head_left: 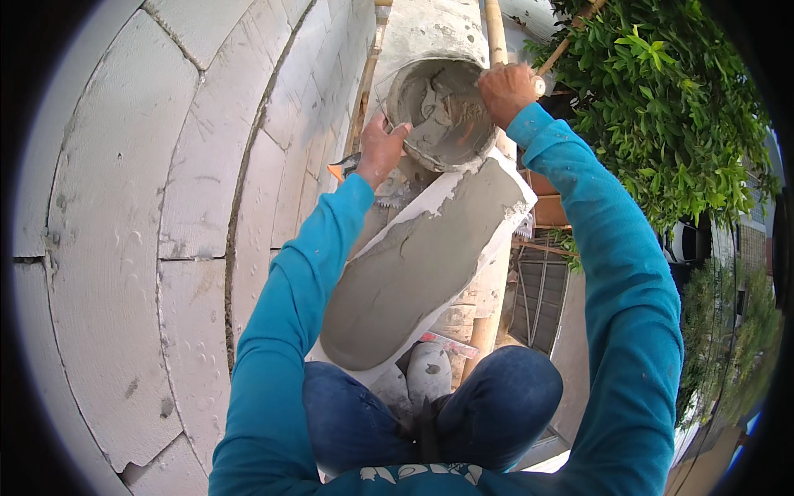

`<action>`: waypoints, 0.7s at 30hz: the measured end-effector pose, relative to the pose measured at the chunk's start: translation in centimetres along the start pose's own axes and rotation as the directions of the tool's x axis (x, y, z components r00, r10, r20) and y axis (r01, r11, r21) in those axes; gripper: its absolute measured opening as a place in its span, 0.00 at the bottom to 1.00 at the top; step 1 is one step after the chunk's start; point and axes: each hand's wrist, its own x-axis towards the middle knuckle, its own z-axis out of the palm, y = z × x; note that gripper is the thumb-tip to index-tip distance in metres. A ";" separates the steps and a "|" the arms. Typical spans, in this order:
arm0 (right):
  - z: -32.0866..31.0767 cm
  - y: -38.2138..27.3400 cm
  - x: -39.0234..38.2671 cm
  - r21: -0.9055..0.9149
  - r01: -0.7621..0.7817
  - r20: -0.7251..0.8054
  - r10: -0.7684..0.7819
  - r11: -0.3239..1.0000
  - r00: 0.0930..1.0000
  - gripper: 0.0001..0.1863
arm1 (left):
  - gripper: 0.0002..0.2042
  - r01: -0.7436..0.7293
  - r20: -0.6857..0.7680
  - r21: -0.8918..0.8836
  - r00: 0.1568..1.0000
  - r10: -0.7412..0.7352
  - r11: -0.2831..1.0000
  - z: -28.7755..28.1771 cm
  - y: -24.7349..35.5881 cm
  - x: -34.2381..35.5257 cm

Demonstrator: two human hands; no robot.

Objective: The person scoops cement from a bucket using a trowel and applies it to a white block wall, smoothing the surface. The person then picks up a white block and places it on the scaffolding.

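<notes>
A round bucket [405,132] of wet grey mortar [453,136] stands at the far end of a pale block [440,315]. My left hand [383,150] is closed on the bucket's left rim, its thumb toward the opening. My right hand [506,93], at the bucket's right rim, is wrapped round a tool handle [539,86] whose pale round end sticks out to the right. The tool's working end cannot be made out. A smooth grey mortar layer [409,269] covers most of the block's top, which slants from my knees toward the bucket.
A pale block wall [124,198] rises along my left. Beside my left wrist lies a tool with an orange part [335,172], near a toothed blade [397,200]. Bamboo poles [495,29] run along the right, by leafy branches [653,99]. A red-edged strip [451,343] lies near my right knee.
</notes>
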 end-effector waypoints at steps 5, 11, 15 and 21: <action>1.7 -1.0 -3.4 0.210 0.024 0.176 -0.062 0.977 0.982 0.07 | 0.24 0.013 0.054 0.040 0.998 -0.016 0.999 -0.8 0.4 -2.5; 3.0 -2.3 -7.2 0.629 -0.123 0.289 -0.085 0.767 0.954 0.19 | 0.26 0.052 0.113 0.096 0.992 -0.063 0.994 -2.0 -0.5 -2.0; 7.6 -4.5 -9.5 0.864 -0.328 0.354 0.003 0.382 0.935 0.25 | 0.31 0.044 0.197 0.025 0.979 -0.048 0.999 -0.5 0.8 -2.0; 6.8 -5.3 -10.2 0.768 -0.540 0.534 -0.122 -0.344 0.837 0.13 | 0.43 0.063 0.163 -0.132 0.986 -0.041 0.989 -1.1 1.4 0.3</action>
